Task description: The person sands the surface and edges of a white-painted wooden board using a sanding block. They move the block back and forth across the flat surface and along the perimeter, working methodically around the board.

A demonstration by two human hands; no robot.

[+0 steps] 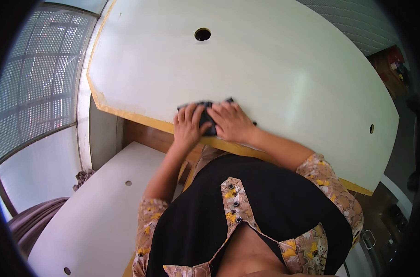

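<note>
The two grips are bare hands, side by side and backs upward, at the near edge of the white counter [274, 60]. The left grip [187, 124] points its fingers away from the body, with the forearm coming up steeply from below; the right grip [232, 122] turns inward, its forearm slanting from the right across the counter. Both have the fingers bent upon one dark cloth [209, 125] and grasp it between them, but how tightly, I cannot tell. The cloth lies under and between the grips, at the yellow edging [158, 123], and the fingers hide part of it. The person's black garment [191, 212] is just below the grips, close to this edge. Two round holes are clear in the counter: one hole [202, 34] ahead of the grips, another [371, 129] well to their right. Behind and left of the left grip is one second white surface [99, 212], with two small holes. Farther left of the grips are one window with a grille [39, 83] and, lower, a brownish curtain [39, 219].
</note>
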